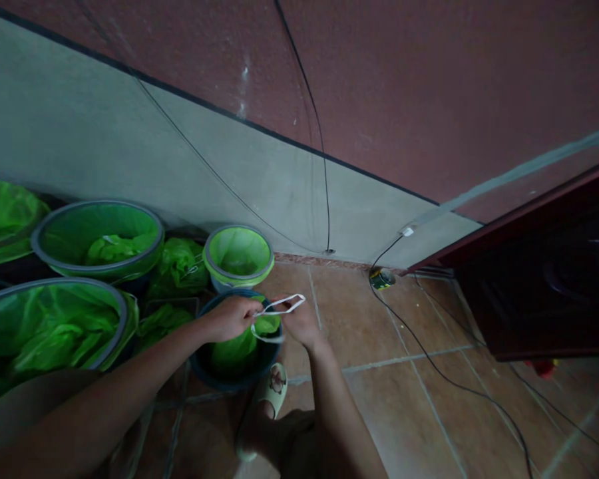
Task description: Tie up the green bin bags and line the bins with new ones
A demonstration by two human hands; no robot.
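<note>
The left hand [233, 319] pinches the white drawstring [282, 310]; the right hand's [300, 324] grip cannot be determined. Apply even tension. The green bag [233, 354] sits inside the blue bucket [213, 381], near the floor's [394, 406] wall-side edge.

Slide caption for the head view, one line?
Left hand pinching a white drawstring, right hand close by, above a dark blue bucket with a green bag inside.

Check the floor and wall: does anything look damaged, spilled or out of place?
A black cable trails loose across the floor tiles, and pale marks blemish the red wall, perhaps chipped paint. No spill is visible.
</note>
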